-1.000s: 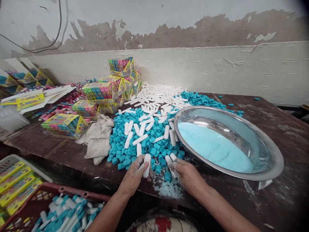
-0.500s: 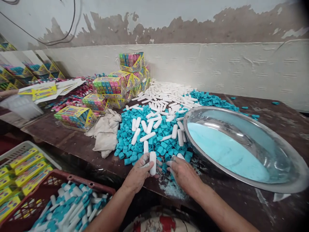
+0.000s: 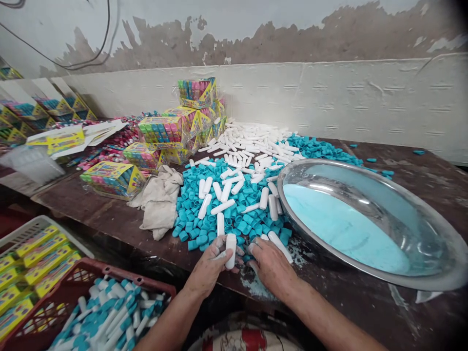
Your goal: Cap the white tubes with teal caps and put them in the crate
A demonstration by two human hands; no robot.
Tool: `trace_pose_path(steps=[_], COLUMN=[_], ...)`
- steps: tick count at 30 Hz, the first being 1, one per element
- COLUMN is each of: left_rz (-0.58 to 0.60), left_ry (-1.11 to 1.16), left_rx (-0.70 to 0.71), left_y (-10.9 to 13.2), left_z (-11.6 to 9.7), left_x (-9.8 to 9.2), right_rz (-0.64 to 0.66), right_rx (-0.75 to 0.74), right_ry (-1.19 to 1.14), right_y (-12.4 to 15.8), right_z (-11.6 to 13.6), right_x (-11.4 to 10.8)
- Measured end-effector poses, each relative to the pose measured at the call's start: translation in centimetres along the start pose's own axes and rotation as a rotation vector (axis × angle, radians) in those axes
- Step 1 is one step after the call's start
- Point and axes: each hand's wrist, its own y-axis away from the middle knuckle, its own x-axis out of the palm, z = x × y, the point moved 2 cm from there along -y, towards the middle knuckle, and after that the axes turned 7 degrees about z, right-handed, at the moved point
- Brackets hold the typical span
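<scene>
A white tube (image 3: 230,251) stands upright between the thumb and fingers of my left hand (image 3: 212,263), which are closed on it. My right hand (image 3: 272,265) is just to the right, over the near edge of the blue caps, its fingers curled down; what they hold, if anything, is hidden. Beside its knuckles lies another white tube (image 3: 281,247). The heap of blue caps (image 3: 204,226) spreads beyond both hands, with several loose white tubes on top. Blue powder (image 3: 258,286) is spilled on the table under my hands.
A steel basin (image 3: 431,280) with light blue powder stands at the right. A cloth (image 3: 159,217) and wrapped boxes (image 3: 113,178) are at the left. A red crate (image 3: 93,268) of capped tubes is at the lower left, beside a white basket (image 3: 78,243).
My right hand has shifted slightly left, closer to my left hand, showing more of the white tube beside it. The other person's hand at the far left edge has gone out of view.
</scene>
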Motion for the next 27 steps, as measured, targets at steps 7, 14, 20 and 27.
trace_pose_path(steps=[7, 14, 20, 27], left_rz=[0.208, 0.418, 0.325, 0.273], left_ry=[-0.197, -0.401, -1.011, -1.576], left_rx=[0.033, -0.038, 0.057, -0.035], left_y=[-0.1, -0.1, -0.3, -1.5], left_z=[0.0, -0.3, -0.6, 0.6], left_x=[0.9, 2.1, 3.5, 4.5], right_rz=[-0.060, -0.056, 0.124, 0.224], right_rx=[0.060, 0.071, 0.083, 0.097], right_ry=[-0.491, -0.924, -1.194, -1.335], right_y=[1.6, 3.4, 3.5, 3.4], right_z=[-2.1, -2.9, -3.2, -3.5], right_x=[-1.7, -3.1, -1.7, -1.0])
